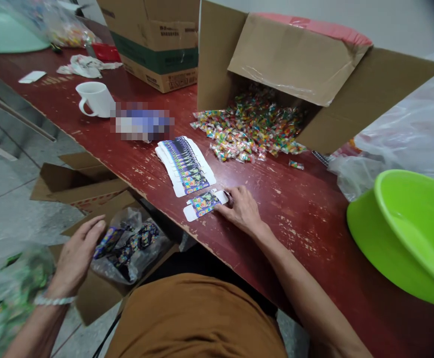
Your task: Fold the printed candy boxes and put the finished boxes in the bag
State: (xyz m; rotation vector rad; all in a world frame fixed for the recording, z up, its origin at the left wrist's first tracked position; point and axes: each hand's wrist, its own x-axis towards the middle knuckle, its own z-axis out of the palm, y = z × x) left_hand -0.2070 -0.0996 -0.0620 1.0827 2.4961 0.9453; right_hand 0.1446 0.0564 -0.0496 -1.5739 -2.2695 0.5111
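Observation:
My right hand (241, 208) rests at the table's near edge, thumb and fingers closed on the end of a small printed carton (204, 203) with white flaps, which lies flat. Just beyond it, a fanned stack of matching flat cartons (187, 166) is spread on the table. Lower down at the left, my left hand (78, 248) hovers at an open cardboard box (97, 296), its fingers extended. Beside those fingertips is a dark blue-purple printed pack (107, 242). A clear plastic liner (138, 266) inside the box contains several dark, colourful packs (142, 238).
Wrapped candies (254, 124) spill from a tipped cardboard box (295, 54) onto the red table (299, 214). A green basin (399, 238) stands at right. A white mug (95, 99) and a closed carton (160, 49) stand farther back. A green plastic bag (19, 283) lies lower left.

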